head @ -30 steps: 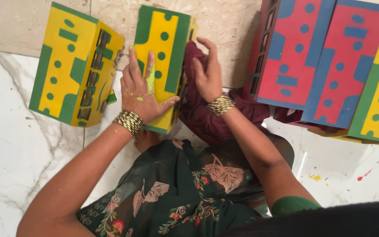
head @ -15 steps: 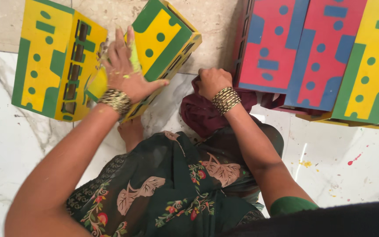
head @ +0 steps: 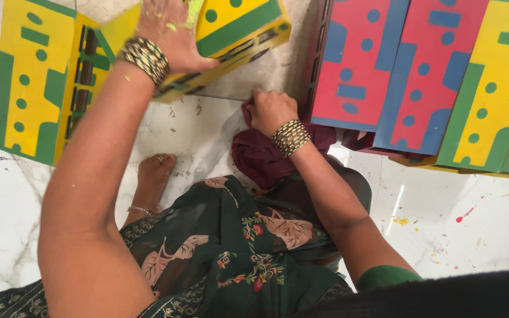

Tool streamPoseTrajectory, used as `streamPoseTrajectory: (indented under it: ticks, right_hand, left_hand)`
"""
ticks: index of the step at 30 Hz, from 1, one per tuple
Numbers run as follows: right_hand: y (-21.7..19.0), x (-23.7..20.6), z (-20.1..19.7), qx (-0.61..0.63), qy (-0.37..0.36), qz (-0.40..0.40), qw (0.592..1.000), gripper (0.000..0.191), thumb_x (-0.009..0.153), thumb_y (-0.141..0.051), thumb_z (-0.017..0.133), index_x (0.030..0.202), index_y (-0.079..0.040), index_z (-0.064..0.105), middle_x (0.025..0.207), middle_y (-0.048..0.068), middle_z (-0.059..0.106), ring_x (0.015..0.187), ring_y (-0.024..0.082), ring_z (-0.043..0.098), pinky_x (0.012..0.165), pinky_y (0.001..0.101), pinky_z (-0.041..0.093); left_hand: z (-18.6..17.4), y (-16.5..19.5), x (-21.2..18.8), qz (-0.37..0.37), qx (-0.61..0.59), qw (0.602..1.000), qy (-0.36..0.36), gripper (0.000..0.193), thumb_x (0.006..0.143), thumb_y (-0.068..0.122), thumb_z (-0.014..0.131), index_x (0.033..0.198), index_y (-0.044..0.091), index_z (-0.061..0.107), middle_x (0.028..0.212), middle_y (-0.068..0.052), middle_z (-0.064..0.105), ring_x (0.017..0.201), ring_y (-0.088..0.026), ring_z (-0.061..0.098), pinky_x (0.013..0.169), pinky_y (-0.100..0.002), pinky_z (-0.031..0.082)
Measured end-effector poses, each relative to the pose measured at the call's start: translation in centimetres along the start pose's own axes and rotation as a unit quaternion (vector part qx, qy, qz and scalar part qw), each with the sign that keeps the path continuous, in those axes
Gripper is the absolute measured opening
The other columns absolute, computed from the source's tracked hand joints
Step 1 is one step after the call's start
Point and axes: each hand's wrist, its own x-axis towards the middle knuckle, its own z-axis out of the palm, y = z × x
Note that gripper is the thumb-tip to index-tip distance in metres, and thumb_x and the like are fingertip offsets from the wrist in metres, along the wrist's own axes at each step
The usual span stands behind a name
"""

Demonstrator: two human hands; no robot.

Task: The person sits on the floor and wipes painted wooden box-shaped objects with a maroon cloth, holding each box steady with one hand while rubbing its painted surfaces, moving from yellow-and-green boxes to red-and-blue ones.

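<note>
Wiping of painted boxes in hand; one box lifted, cloth gripped.

Left hand (head: 169,32) is clamped over the top of a yellow-and-green box (head: 237,29), held tilted and clear of the marble floor (head: 472,235); paint flecks show on the fingers. Right hand (head: 271,111) is closed in a fist on a maroon cloth (head: 260,156) bunched on the floor just below the lifted box. A second yellow-and-green box (head: 36,82) stands at left; red-and-blue boxes (head: 378,65) and another yellow-green box (head: 490,88) lean at right. Which boxes are already wiped cannot be told from above; judged mid-way, this box not yet set down.
</note>
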Motion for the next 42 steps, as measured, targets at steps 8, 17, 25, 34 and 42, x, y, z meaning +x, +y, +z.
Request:
streamPoseTrajectory:
  ticks: [8,17,25,34,42]
  right_hand:
    - [1.0,-0.6,2.1,-0.065,-0.087,-0.017,0.994,0.021,0.079,-0.026,0.072,0.087,-0.008,0.076,0.084,0.019,0.073,0.079,0.039,0.074,0.069,0.0495,0.060]
    - [1.6,-0.5,0.2,0.002,0.010,0.034,0.999,0.019,0.093,-0.019,0.065,0.105,-0.006,0.071,0.094,0.020,0.074,0.087,0.042,0.072,0.077,0.0529,0.056]
    - [-1.7,-2.2,-5.4,0.254,0.352,-0.206,0.877,0.062,0.091,0.007,0.053,0.148,-0.018,0.051,0.134,0.018,0.066,0.121,0.036,0.066,0.102,0.0438,0.056]
    - [0.0,-0.6,-2.2,0.273,0.152,-0.064,0.948,0.021,0.097,-0.013,0.064,0.117,-0.007,0.062,0.095,0.023,0.072,0.092,0.046,0.068,0.079,0.0524,0.053]
    - [0.6,0.9,3.5,0.250,-0.013,-0.177,0.952,0.028,0.088,-0.018,0.066,0.112,-0.005,0.063,0.098,0.024,0.070,0.095,0.045,0.067,0.084,0.0516,0.053]
  left_hand:
    - [-4.2,-1.7,-0.6,-0.043,0.090,0.967,-0.232,0.059,0.077,0.033,0.083,0.129,0.010,0.066,0.120,-0.017,0.074,0.105,-0.036,0.072,0.085,-0.049,0.059]
    - [-7.5,-0.7,-4.8,0.125,0.177,0.966,-0.138,0.121,0.071,0.005,0.079,0.172,0.033,0.019,0.151,-0.015,0.046,0.135,-0.032,0.051,0.097,-0.041,0.053]
    - [-6.0,-0.7,-7.5,0.211,0.216,0.952,-0.047,0.091,0.092,0.006,0.060,0.168,0.040,0.022,0.173,-0.010,0.026,0.154,-0.031,0.035,0.114,-0.042,0.045]
    - [-4.4,-0.7,-10.0,0.037,0.045,0.997,-0.042,0.101,0.077,0.004,0.064,0.165,0.043,0.034,0.174,-0.011,0.022,0.154,-0.043,0.027,0.121,-0.057,0.033]
    - [-2.6,1.7,-11.0,-0.064,-0.090,0.988,-0.108,0.129,0.066,0.068,0.079,0.169,0.028,0.013,0.172,-0.017,-0.009,0.157,-0.049,-0.006,0.117,-0.077,-0.001]
